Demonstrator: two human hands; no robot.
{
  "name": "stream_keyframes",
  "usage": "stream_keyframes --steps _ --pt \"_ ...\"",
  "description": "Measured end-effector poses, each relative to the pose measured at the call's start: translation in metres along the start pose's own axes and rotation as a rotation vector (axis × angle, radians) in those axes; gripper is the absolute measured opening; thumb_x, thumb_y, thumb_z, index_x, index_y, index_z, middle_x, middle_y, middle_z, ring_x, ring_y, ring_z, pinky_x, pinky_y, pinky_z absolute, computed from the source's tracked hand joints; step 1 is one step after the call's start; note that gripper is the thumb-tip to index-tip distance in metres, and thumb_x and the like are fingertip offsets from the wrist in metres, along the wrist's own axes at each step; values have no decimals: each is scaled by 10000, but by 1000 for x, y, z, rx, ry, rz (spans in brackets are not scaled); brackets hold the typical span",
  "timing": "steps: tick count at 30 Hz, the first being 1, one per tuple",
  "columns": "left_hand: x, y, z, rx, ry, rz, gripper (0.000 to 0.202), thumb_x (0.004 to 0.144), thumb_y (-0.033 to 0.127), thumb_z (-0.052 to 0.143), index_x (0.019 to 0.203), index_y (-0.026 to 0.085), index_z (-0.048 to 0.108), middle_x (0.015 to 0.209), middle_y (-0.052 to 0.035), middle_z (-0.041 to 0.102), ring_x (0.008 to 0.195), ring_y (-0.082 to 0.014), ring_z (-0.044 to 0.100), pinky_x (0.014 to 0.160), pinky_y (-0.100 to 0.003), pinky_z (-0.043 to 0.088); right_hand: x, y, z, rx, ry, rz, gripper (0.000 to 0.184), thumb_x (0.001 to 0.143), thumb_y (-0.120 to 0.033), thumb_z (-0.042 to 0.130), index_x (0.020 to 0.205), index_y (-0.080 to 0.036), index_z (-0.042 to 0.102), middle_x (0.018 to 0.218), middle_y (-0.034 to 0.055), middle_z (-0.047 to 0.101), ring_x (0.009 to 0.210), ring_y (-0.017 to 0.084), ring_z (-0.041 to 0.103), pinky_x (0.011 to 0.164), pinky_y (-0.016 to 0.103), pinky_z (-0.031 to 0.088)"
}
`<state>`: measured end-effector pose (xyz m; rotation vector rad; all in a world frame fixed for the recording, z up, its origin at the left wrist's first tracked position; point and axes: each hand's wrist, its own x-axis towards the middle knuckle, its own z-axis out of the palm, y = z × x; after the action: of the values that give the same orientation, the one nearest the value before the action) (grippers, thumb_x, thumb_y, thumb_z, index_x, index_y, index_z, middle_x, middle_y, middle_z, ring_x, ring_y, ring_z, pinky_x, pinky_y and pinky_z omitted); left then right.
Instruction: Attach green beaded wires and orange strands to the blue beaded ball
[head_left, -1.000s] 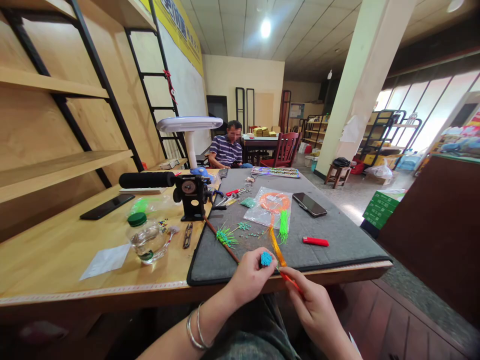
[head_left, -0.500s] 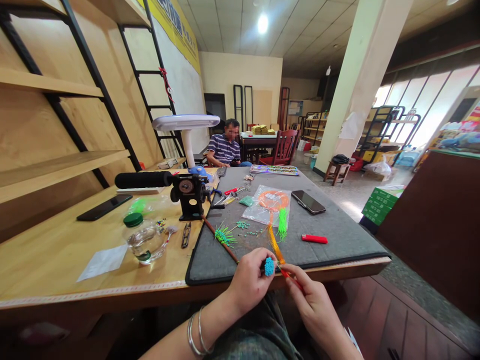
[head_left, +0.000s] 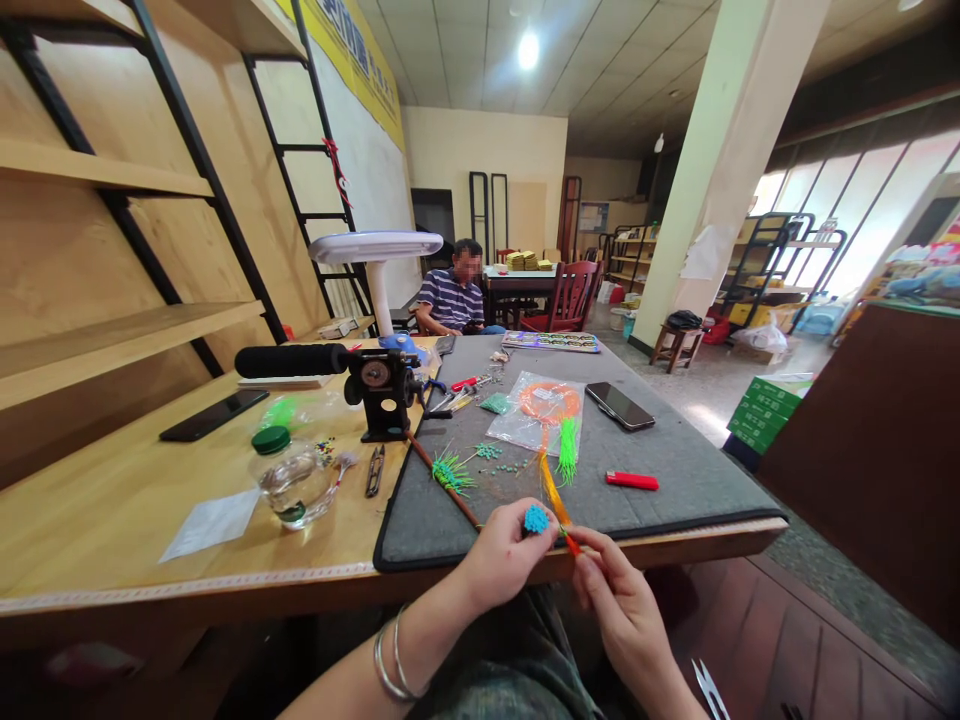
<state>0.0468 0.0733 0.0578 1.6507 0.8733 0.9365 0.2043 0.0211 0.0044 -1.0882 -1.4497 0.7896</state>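
Note:
At the table's front edge my left hand (head_left: 501,558) is closed round a bright blue cluster (head_left: 535,519), which looks like small beads packed together. My right hand (head_left: 611,580) pinches an orange-red bundle of strands (head_left: 572,544) close beside it. Golden-orange threads (head_left: 553,492) run from there up to a clear plastic bag (head_left: 508,431) with a coiled orange cord (head_left: 551,401) in or on it. Bright green strands (head_left: 567,452) lie beside the threads. A thin brown rod (head_left: 459,497) wrapped in green and blue strands reaches toward my left hand.
On the grey mat (head_left: 675,480) lie a red lighter (head_left: 631,481), a phone (head_left: 619,406) and loose turquoise beads (head_left: 489,451). A black device with a crank (head_left: 382,390), thread snips (head_left: 375,471) and a water jar (head_left: 292,485) stand to the left. A person (head_left: 454,295) sits beyond the table.
The blue cluster has turned in my left hand and now shows a rounder face. My right hand has shifted slightly lower on the orange-red strands. The view has moved a little.

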Motion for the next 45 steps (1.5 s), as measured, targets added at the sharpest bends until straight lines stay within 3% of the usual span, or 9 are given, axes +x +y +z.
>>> stream_keyframes --steps 6,12,18,24,29,35,45 --pt "13 6 -10 178 -80 31 173 811 288 533 689 165 527 597 35 475 579 -118 408 558 -237 335 9 -14 -25 -394 -127 -216 307 927 -258 426 1149 -198 629 749 23 697 581 127 618 582 185 468" --pt "13 16 -10 390 -99 173 118 781 128 503 688 164 567 651 6 571 617 -133 474 586 -237 354 12 -26 -33 -554 -186 -169 328 928 -246 396 1154 -206 632 818 35 739 661 148 682 629 193 490" --pt "2 11 2 753 28 297 238 726 19 475 853 176 600 824 -64 650 757 -201 586 667 -274 414 7 -28 -24 -617 -77 -140 335 925 -259 371 1131 -203 630 722 27 734 593 164 690 549 196 484" --pt "-7 -7 19 898 173 423 145 872 124 452 854 186 582 822 -80 637 731 -207 592 645 -279 432 2 -24 -6 -602 70 -103 314 952 -314 364 1093 -212 625 789 46 756 651 188 728 556 208 506" --pt "-6 -10 21 591 221 320 85 839 131 508 847 179 578 822 -62 640 752 -189 589 678 -269 437 0 -14 5 -572 193 -105 348 974 -391 351 980 -183 630 691 49 727 556 181 699 497 207 471" --pt "2 -4 11 137 93 78 180 844 296 539 720 168 558 601 26 520 575 -122 466 560 -226 376 0 -9 1 -540 177 -183 316 972 -378 388 985 -185 637 752 51 734 593 155 692 535 185 475" --pt "7 -5 9 -84 2 -12 307 790 444 615 686 172 516 571 50 475 494 -88 394 492 -214 320 1 -10 -12 -581 69 -238 257 967 -317 404 1008 -194 627 817 56 739 680 161 705 605 195 500"
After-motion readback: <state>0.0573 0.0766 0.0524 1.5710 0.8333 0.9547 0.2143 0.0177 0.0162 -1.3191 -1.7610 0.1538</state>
